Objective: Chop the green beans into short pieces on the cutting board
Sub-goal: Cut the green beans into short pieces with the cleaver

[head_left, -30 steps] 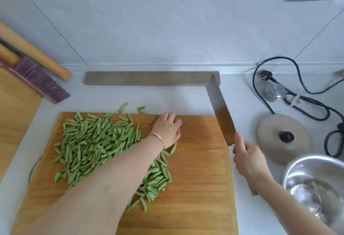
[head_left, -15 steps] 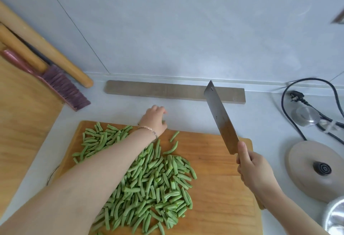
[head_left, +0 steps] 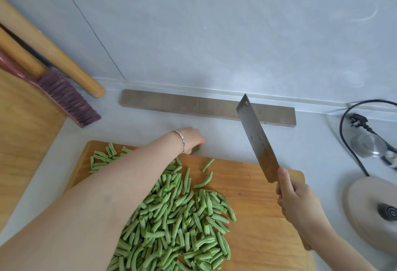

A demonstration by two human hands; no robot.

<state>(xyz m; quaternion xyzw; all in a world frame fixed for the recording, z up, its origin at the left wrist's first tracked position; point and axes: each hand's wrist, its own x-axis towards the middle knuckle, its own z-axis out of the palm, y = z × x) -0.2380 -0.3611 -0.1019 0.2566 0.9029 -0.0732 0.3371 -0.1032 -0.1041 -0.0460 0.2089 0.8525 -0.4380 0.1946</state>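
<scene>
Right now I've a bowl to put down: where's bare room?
Bare: the cutting board between the beans and the right hand with the knife; the counter between board and metal strip, right of the left hand. Crowded: lid and cord, far right.

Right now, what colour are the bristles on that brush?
The brush bristles are dusky purple, clearest in the head view.

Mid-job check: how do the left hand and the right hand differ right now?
The left hand reaches past the cutting board's far edge to a stray bean piece on the counter; the right hand is at the board's right edge. The right hand grips the cleaver, blade off the board; whether the left hand grips the piece is unclear. The left wrist wears a bracelet, the right none. Neither hand touches the chopped bean pile.
</scene>
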